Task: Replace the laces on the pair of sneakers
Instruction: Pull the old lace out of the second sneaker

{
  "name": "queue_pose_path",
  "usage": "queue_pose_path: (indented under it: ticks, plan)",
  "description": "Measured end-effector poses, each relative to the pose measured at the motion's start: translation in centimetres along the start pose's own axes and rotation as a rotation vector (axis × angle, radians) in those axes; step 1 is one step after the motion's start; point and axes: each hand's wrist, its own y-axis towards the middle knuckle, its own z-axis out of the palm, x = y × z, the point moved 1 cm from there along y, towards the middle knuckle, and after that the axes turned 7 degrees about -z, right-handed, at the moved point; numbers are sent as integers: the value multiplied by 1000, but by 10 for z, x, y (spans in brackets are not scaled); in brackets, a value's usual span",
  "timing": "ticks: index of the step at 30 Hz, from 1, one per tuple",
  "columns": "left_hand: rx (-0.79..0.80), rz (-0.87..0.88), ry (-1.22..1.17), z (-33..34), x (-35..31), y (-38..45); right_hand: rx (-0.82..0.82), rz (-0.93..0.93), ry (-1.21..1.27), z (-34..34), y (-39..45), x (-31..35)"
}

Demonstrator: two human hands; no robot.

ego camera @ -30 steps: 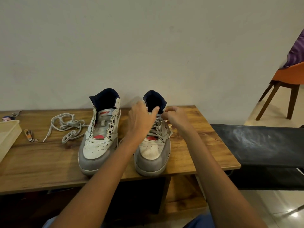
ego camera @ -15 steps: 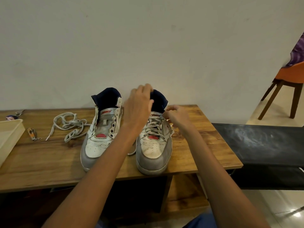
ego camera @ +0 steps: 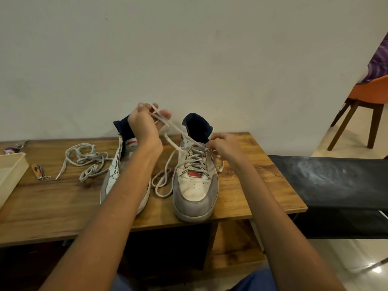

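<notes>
Presently, the right sneaker (ego camera: pixel 194 181) stands on the wooden table (ego camera: pixel 252 185), its lace (ego camera: pixel 178 131) drawn up and leftward by the left hand (ego camera: pixel 144 124), whose curled fingers grip the strand. The right hand (ego camera: pixel 224 143) pinches the lace at the top eyelets. The left sneaker (ego camera: pixel 117 171) stands beside it, unlaced, with a loose lace (ego camera: pixel 86 160) lying further left.

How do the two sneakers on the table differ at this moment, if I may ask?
The right sneaker carries a lace through its eyelets; the left sneaker shows none. The left hand and right hand work the right sneaker's lace; the left sneaker goes untouched. Both stand upright, toes toward the camera.
</notes>
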Motion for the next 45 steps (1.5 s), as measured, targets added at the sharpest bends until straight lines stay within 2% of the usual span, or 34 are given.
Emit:
queue_pose_path:
  ticks: [1,3,5,6,8,11,14,16,19,20,21,22,23,24,26,27,29,30,32,36,40,42,45]
  plan:
    - [27,-35,80,-4,-1,2,-8,-1,-5,1,0,-1]
    - [114,66,581,-10,10,2,-19,1,-1,4,1,-1]
    - [291,366,1155,-12,27,-2,-24,-2,-7,4,1,-1]
    - [407,505,1339,-11,34,-3,-25,-3,-12,3,1,-1]
    - [528,663,1522,-5,43,-8,-26,-4,-17,4,1,-1]
    - [529,675,1676,-1,52,-14,-30,-2,-36,6,1,-2]
    - [492,677,1556,-3,58,-14,-29,3,-41,6,1,-1]
    - [421,581,1308,-1,55,-17,-24,10,-27,4,-1,0]
    - [300,67,523,8,34,-17,-12,14,0,2,-2,2]
    - [298,-72,240,9,26,-16,-14,13,4,2,-3,2]
    - [304,-154,68,8,22,-14,-18,10,3,1,-3,2]
    - [314,-170,47,5,19,-13,-21,8,0,2,-4,2]
    - [318,-103,204,2,21,-13,-22,6,-2,2,-4,2]
    - [333,49,495,-1,24,-13,-21,4,-4,2,-4,3]
    - [440,509,1139,-5,36,-13,-23,1,-3,2,-5,3]
    - [509,646,1363,-5,44,-14,-25,-1,-3,2,-4,3]
    - [571,701,1651,-3,53,-17,-28,-2,-5,3,-4,2]
    - [567,704,1711,-2,55,-18,-29,-2,-9,3,-4,3]
    - [558,674,1671,-2,58,-19,-27,-1,-20,4,-5,3]
    - [502,747,1335,-13,67,-14,-9,14,1,1,-5,4]
    - [379,613,972,-8,59,-19,7,25,20,-1,-4,4]
    - [322,423,782,-3,53,-27,-17,15,22,-1,-3,4]
    - [209,-80,337,3,42,-32,-60,0,-1,2,-2,2]
